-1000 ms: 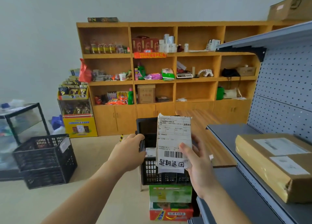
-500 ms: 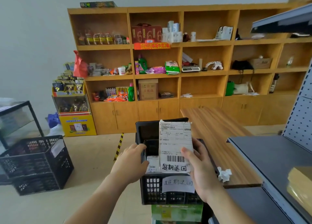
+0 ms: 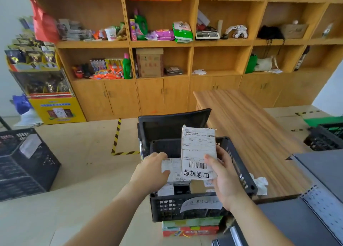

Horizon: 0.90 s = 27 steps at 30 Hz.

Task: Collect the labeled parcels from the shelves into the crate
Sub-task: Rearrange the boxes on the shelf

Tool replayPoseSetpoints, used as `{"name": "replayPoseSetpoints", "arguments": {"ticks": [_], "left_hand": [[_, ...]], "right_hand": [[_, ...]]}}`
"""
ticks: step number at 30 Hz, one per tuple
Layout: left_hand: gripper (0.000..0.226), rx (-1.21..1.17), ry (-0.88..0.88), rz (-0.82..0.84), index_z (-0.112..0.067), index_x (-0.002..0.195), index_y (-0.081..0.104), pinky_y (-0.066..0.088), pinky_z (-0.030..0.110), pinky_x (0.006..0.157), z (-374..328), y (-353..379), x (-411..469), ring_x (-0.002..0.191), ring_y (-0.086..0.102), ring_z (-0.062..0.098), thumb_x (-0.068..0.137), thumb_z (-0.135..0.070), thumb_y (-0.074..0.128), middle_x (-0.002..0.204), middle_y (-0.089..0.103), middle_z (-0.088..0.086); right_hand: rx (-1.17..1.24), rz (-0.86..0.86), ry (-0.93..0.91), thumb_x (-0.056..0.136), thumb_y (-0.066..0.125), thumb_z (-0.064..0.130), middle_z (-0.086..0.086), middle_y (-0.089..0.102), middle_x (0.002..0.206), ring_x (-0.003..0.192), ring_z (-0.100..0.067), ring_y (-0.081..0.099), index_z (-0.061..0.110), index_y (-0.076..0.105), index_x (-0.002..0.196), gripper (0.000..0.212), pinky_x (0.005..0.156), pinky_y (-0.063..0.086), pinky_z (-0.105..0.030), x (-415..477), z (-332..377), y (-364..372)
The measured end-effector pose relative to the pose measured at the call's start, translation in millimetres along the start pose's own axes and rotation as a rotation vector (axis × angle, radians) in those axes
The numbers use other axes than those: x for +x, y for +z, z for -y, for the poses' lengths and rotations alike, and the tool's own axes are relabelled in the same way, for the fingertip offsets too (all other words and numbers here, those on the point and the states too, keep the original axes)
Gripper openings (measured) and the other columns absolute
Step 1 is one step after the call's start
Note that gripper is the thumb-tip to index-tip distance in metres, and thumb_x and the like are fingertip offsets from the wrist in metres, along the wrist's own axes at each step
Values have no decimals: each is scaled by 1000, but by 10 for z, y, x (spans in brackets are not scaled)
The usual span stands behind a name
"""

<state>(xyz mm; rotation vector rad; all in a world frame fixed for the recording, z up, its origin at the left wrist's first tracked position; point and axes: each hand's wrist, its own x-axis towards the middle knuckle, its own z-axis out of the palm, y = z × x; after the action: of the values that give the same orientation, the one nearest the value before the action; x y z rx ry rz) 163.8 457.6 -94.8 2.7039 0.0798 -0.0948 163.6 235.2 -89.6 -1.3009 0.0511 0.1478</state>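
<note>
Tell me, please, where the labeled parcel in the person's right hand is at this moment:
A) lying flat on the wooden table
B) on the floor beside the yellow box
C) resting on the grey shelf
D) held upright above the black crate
D: the right hand grips the parcel upright over the black crate, while the left hand holds a second parcel inside the crate.

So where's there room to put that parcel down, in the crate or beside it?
The right hand holds the parcel. In the black crate, the far end beyond the left hand looks dark and bare; the near end is crowded with labelled parcels. Beside it, the wooden table is bare except crumpled paper near the crate's right wall.
</note>
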Motion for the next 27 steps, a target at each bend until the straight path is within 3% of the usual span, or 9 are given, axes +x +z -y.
{"name": "replayPoseSetpoints", "arguments": {"ticks": [2,7,10,12,14,16,20,24,27], "left_hand": [[56,-41,-37,47,-30,149,40,42,40,112,109,186,165,137,44,20,96,-37,59,151,44,-5],[48,-122,-137,146,-29,145,45,41,39,111,352,659,516,134,47,21,98,-34,55,149,46,-4],[42,-249,-215,192,-27,143,49,40,31,108,430,914,747,132,49,17,101,-36,52,146,51,-4],[39,-364,-296,208,-27,139,52,44,20,94,441,1076,912,118,56,11,103,-40,49,138,57,-6],[34,-491,-391,230,-31,133,55,45,10,73,420,1233,1044,98,60,2,103,-44,47,125,61,-12],[27,-634,-491,262,-36,126,57,47,14,71,388,1402,1138,93,59,-2,103,-46,46,115,62,-14],[27,-870,-629,338,-32,128,55,50,22,72,389,1770,1284,95,67,2,104,-42,48,108,68,-12],[37,-858,-714,449,-24,138,48,60,27,66,512,2068,1436,85,74,9,103,-34,54,108,72,-4],[40,-796,-729,515,-23,141,45,55,21,64,630,2255,1562,90,71,10,103,-29,55,109,69,-3]], "right_hand": [[-19,-35,66,89,71,26,-3,75,118,109,-26,72,33,55,130,45,99,52,-57,234,-181,-20],[-51,-57,260,95,66,19,-3,77,114,99,-24,75,33,54,127,37,77,52,-41,806,-653,-160],[-103,-51,390,96,67,19,0,78,110,100,-26,74,36,54,124,35,90,52,-49,1156,-893,-282],[-150,-32,479,95,69,20,-1,78,110,102,-27,74,36,54,126,38,93,51,-50,1371,-1066,-382],[-185,-17,559,93,71,20,-2,78,110,100,-26,75,35,54,126,40,83,55,-45,1562,-1215,-460],[-235,-1,637,91,74,21,-2,78,110,98,-24,75,32,53,128,44,76,54,-40,1716,-1384,-529],[-362,76,779,86,80,21,-4,78,108,98,-24,76,25,49,135,57,92,58,-48,1956,-1730,-628],[-527,156,922,91,75,30,2,68,125,109,-17,64,23,49,133,50,92,47,-35,2116,-1981,-695],[-611,171,977,95,70,36,5,66,127,106,-14,61,23,56,129,39,90,44,-34,2248,-2173,-751]]}}
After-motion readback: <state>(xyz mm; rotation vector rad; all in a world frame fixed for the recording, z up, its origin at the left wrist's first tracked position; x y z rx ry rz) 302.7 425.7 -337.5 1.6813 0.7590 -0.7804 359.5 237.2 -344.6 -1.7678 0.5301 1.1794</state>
